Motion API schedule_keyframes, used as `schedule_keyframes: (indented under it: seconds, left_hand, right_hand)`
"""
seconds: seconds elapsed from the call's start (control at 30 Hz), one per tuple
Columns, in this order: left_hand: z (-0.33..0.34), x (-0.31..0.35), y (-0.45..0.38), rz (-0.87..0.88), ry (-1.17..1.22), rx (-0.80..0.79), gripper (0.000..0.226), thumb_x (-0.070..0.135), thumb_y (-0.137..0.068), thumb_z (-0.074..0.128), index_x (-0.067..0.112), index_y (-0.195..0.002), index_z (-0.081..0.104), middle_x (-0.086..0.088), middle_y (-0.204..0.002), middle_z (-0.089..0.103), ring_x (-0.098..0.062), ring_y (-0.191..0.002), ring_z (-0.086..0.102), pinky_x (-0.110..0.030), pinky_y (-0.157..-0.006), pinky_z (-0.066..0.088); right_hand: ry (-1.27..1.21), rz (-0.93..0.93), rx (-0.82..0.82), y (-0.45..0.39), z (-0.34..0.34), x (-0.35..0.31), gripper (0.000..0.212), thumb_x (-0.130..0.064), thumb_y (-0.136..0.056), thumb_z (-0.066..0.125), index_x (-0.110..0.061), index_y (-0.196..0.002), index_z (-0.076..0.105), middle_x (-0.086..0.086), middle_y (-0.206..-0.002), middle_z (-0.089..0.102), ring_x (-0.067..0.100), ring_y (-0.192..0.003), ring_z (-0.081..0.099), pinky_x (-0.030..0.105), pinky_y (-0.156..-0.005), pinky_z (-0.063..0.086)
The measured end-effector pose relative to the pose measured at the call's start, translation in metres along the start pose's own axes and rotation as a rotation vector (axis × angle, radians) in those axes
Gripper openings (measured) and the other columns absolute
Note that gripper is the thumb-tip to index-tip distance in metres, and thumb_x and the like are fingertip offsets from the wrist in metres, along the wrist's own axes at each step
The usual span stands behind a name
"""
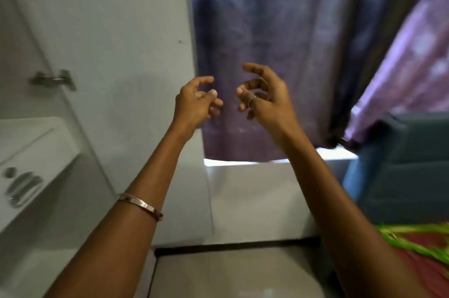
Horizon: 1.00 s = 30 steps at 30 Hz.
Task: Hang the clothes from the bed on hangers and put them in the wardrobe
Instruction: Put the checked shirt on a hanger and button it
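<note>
Purple hanging garment [262, 42]: thin, dusky cloth, upper centre of the frame, draped down inside the wardrobe.
Left hand [195, 102]: raised at centre, fingers loosely curled, holding nothing, just left of the cloth.
Right hand [263, 93]: beside the left, fingers loosely spread and bent, empty, in front of the cloth.
White wardrobe door [38, 127]: left side, with metal hinge [52, 79].
Lilac patterned cloth [413, 54]: upper right.
Red and green bedspread [422, 246]: lower right corner.

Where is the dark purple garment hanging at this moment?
In the head view, the dark purple garment hangs at the upper middle, behind both raised hands, between the white wardrobe wall on its left and a lilac cloth on its right.
</note>
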<state>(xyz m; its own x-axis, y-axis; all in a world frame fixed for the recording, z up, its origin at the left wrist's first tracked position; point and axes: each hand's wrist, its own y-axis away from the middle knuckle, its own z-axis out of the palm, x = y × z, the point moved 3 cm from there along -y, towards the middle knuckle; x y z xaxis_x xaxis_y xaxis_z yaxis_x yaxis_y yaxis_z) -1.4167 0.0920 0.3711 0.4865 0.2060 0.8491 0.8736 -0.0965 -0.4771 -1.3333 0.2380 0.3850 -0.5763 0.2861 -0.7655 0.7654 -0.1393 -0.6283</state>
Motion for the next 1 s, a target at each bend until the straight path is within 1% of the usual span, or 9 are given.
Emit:
schedule_keyframes:
  seconds: [0.1,0.2,0.33,0.43,0.53,0.67,0.77,0.83,1.0]
  left_hand:
    - [0.134,-0.013,0.051,-0.069,0.098,-0.273,0.031,0.009,-0.094,0.053,0.016,-0.123,0.053,-0.006,-0.075,0.069,-0.010,-0.050,0.059,-0.019,-0.046,0.046]
    - [0.267,-0.008,0.123,-0.136,0.148,-0.584,0.031,0.006,-0.093,0.051,0.020,-0.121,0.052,-0.010,-0.079,0.069,-0.013,-0.053,0.060,-0.021,-0.049,0.045]
    - [0.389,-0.011,0.234,-0.208,0.110,-0.824,0.034,-0.002,-0.090,0.049,0.013,-0.121,0.052,-0.016,-0.075,0.065,-0.006,-0.044,0.057,-0.019,-0.044,0.046]
    - [0.475,-0.009,0.321,-0.049,-0.060,-1.063,0.035,0.005,-0.086,0.058,0.015,-0.119,0.057,-0.014,-0.073,0.068,-0.020,-0.059,0.063,-0.034,-0.067,0.056]
    - [0.543,-0.005,0.405,0.108,-0.210,-1.321,0.036,0.006,-0.082,0.060,0.015,-0.117,0.061,-0.011,-0.072,0.067,-0.023,-0.072,0.063,-0.031,-0.076,0.050]
    - [0.603,-0.004,0.498,0.208,-0.271,-1.531,0.035,0.005,-0.084,0.059,0.008,-0.119,0.059,-0.021,-0.079,0.068,-0.033,-0.081,0.064,-0.038,-0.077,0.050]
    - [0.624,-0.011,0.559,0.258,-0.333,-1.648,0.037,0.005,-0.085,0.058,0.006,-0.122,0.058,-0.020,-0.081,0.066,-0.034,-0.085,0.064,-0.037,-0.076,0.047]
    - [0.636,-0.018,0.592,0.286,-0.382,-1.695,0.040,0.009,-0.085,0.057,0.008,-0.125,0.056,-0.020,-0.097,0.068,-0.035,-0.096,0.063,-0.038,-0.081,0.048]
    - [0.658,-0.042,0.652,0.362,-0.573,-1.864,0.045,0.013,-0.085,0.061,0.015,-0.130,0.053,-0.015,-0.110,0.066,-0.034,-0.104,0.061,-0.042,-0.090,0.050]
  right_hand:
    - [0.034,0.165,0.203,0.064,-0.104,0.038,0.037,-0.005,-0.090,0.062,-0.018,-0.123,0.052,0.014,-0.089,0.060,0.017,-0.061,0.060,0.021,-0.046,0.044]
    - [0.152,0.309,0.417,0.146,-0.209,0.067,0.034,-0.004,-0.089,0.060,-0.018,-0.119,0.053,0.013,-0.082,0.060,0.013,-0.055,0.058,0.020,-0.044,0.042]
    - [0.273,0.504,0.621,0.269,-0.311,0.105,0.036,-0.008,-0.086,0.062,-0.023,-0.118,0.052,0.009,-0.076,0.061,0.012,-0.053,0.054,0.022,-0.047,0.041]
    - [0.399,0.624,0.760,0.367,-0.382,0.115,0.039,-0.009,-0.083,0.062,-0.023,-0.118,0.050,0.007,-0.068,0.058,0.016,-0.052,0.051,0.024,-0.048,0.040]
    - [0.484,0.775,0.905,0.466,-0.438,0.118,0.041,0.001,-0.086,0.059,-0.021,-0.119,0.050,0.004,-0.062,0.056,0.018,-0.050,0.049,0.037,-0.054,0.046]
    - [0.614,0.951,1.062,0.577,-0.482,0.107,0.043,-0.003,-0.086,0.061,-0.011,-0.126,0.047,-0.007,-0.058,0.050,0.015,-0.055,0.050,0.044,-0.064,0.048]
    - [0.674,1.100,1.200,0.645,-0.495,0.091,0.046,-0.002,-0.087,0.061,-0.003,-0.130,0.045,-0.008,-0.061,0.044,0.018,-0.063,0.049,0.037,-0.066,0.043]
    - [0.680,1.202,1.265,0.689,-0.495,0.090,0.047,-0.004,-0.086,0.063,-0.003,-0.130,0.045,-0.005,-0.061,0.045,0.020,-0.070,0.050,0.032,-0.069,0.040]
    - [0.469,1.472,1.382,0.770,-0.475,0.108,0.049,-0.012,-0.090,0.063,-0.008,-0.134,0.042,0.003,-0.071,0.051,0.019,-0.077,0.050,0.022,-0.066,0.033]
